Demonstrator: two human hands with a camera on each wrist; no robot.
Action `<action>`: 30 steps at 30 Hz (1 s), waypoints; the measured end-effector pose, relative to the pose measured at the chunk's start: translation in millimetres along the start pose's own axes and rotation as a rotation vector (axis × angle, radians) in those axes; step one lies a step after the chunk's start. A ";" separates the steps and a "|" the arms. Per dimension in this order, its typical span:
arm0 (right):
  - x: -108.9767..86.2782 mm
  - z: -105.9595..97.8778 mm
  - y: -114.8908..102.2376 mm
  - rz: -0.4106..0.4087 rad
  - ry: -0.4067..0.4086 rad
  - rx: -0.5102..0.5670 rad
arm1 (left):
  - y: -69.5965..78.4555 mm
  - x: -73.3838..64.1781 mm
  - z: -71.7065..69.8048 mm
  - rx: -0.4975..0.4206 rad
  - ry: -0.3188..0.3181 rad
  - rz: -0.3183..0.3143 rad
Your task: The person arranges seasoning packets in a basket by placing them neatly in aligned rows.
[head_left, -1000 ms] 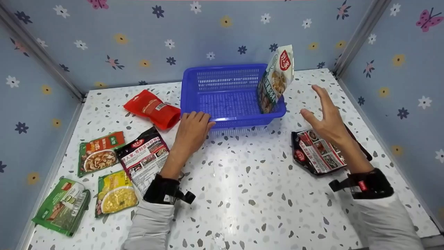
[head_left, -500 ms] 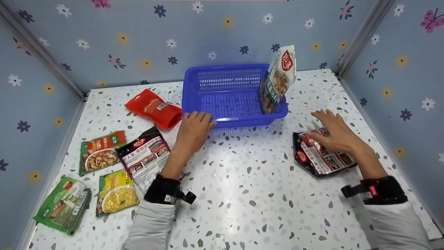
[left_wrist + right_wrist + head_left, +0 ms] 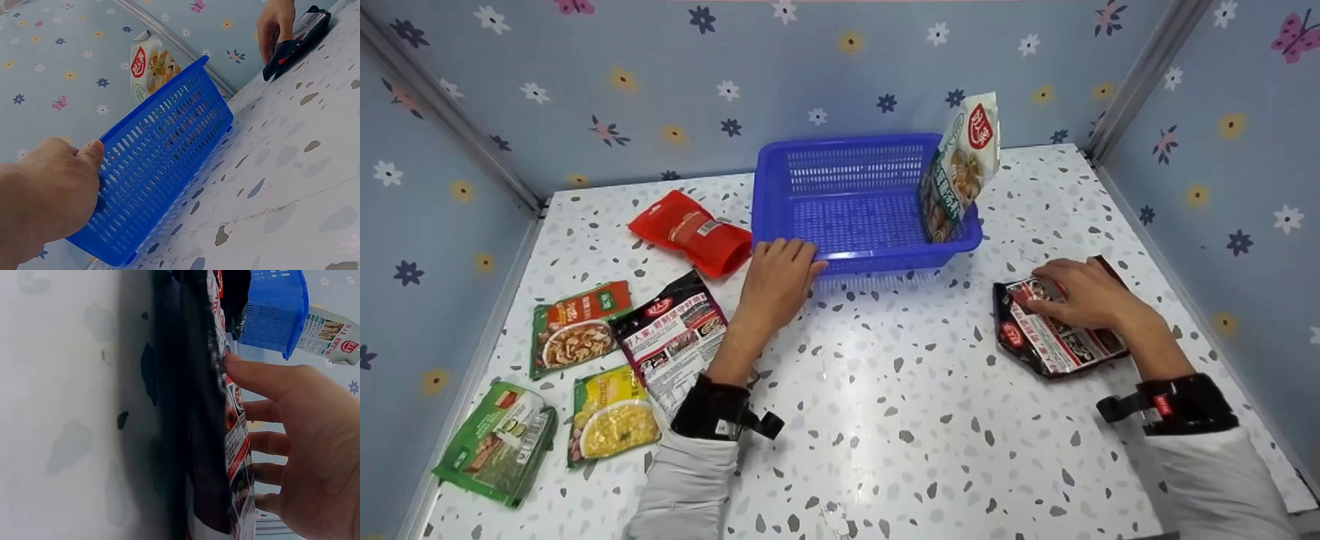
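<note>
My left fingers [image 3: 786, 249] grip basket [image 3: 877, 255]; right fingers [image 3: 270, 443] spread on black pouch [image 3: 1035, 330]. White pouch [image 3: 960, 172] in, six packs [image 3: 619, 427] still out.

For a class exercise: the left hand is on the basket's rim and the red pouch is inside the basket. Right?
Not quite: the head view shows the red pouch outside the basket, on the table. The left hand is on the rim.
</note>
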State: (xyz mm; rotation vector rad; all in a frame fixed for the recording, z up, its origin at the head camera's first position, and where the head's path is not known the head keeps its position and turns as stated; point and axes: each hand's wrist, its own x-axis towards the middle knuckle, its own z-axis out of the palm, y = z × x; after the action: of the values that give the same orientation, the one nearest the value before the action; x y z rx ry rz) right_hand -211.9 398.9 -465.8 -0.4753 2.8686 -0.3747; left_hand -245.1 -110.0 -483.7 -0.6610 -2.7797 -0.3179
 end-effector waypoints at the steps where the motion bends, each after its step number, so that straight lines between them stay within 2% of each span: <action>1: 0.3 -0.5 -0.3 -0.002 0.006 -0.002 | 0.0 0.2 -0.3 -0.001 0.003 0.002; 12: 6.9 -3.2 0.1 -0.035 0.017 -0.007 | 0.1 1.4 0.3 0.002 0.003 0.010; 21: 12.0 -15.6 -2.9 -0.061 0.018 -0.052 | -0.1 0.3 1.2 0.007 0.024 0.015; 30: 8.5 -30.6 -7.4 -0.061 -0.042 0.019 | -1.5 0.8 1.5 0.011 0.012 0.007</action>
State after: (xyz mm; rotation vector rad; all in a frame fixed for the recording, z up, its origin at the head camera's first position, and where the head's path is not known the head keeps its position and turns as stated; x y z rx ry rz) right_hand -225.1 395.7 -436.1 -0.5616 2.8130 -0.3973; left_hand -246.8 -110.6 -485.1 -0.6634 -2.7653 -0.3036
